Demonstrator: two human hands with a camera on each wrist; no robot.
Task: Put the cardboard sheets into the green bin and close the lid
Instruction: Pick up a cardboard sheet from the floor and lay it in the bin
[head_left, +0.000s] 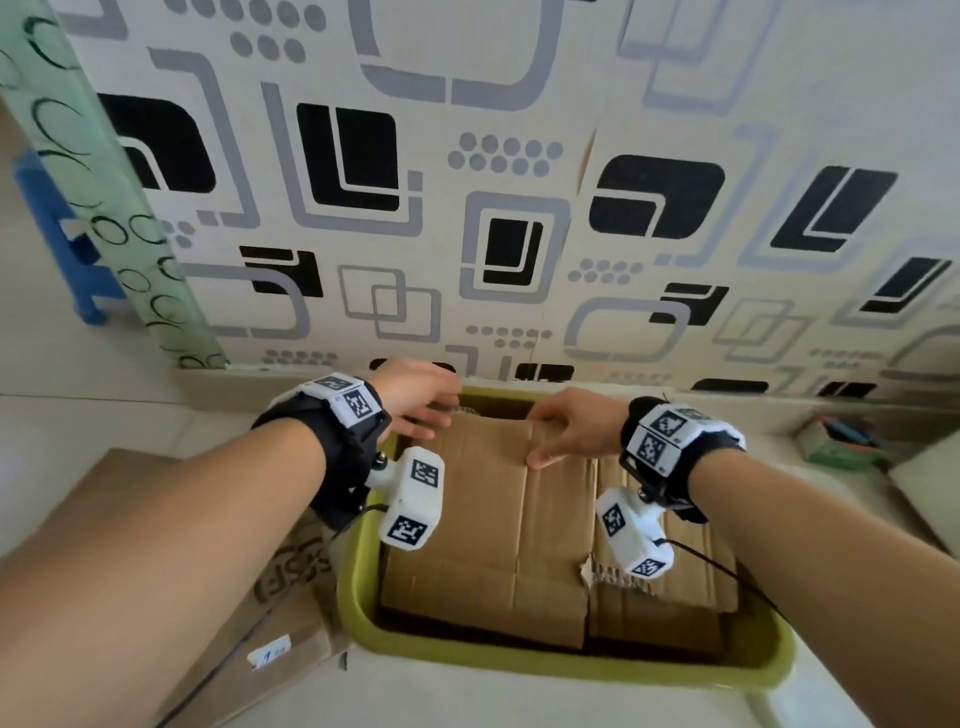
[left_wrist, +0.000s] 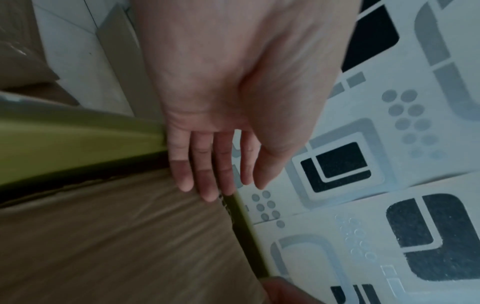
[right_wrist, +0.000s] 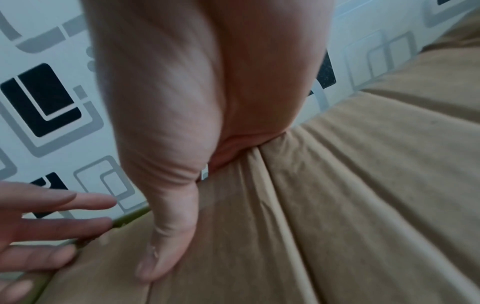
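1. Your right hand (head_left: 574, 428) grips the cardboard sheets' (head_left: 498, 519) 12 o'clock edge, thumb on top
2. Your left hand (head_left: 418, 397) hovers spread at 11 o'clock
3. Sheets lie inside the green bin (head_left: 358, 587)

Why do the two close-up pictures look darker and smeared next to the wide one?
Head view: bright, fairly sharp, though the wide lens bends the patterned wall. Left wrist view: dim, with streaky blur over the brown cardboard sheet and olive-green plastic bin; the left hand is clearer. Right wrist view: the right hand fills the frame, soft and smeared.
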